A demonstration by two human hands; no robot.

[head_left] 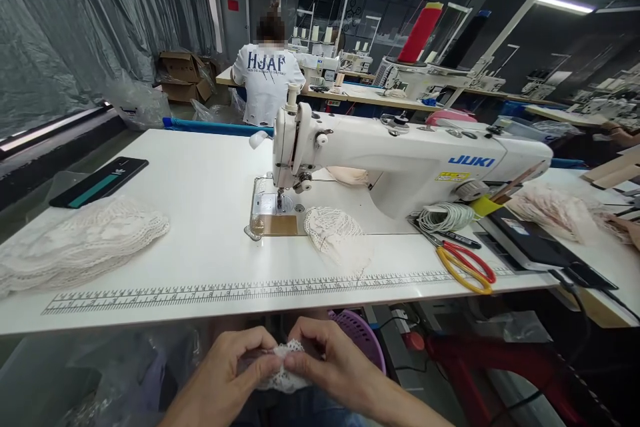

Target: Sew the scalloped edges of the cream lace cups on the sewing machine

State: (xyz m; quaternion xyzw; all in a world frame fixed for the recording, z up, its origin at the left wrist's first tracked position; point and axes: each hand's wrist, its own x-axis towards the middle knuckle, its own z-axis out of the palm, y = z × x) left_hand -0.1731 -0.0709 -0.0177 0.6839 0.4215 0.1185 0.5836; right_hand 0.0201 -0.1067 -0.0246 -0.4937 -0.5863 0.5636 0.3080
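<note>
Below the table's front edge, my left hand (245, 363) and my right hand (325, 360) pinch a piece of white lace (287, 380) between thumbs and fingers. The two thumbs almost meet on it, and parts of the lace are hidden behind the fingers. Above my hands, a cream lace piece (337, 237) lies flat on the table beside the needle area of a white sewing machine (410, 153). To the left sits a layered stack of cream lace pieces (85, 237).
On the table (200, 227) are a dark phone-like slab (100, 181), red-and-yellow-handled scissors (465, 267), a coil of pale cord (445, 217) and a black box (525, 240). A purple basket (363, 340) stands below. Ahead, a person in a white shirt (267, 80) sits facing away.
</note>
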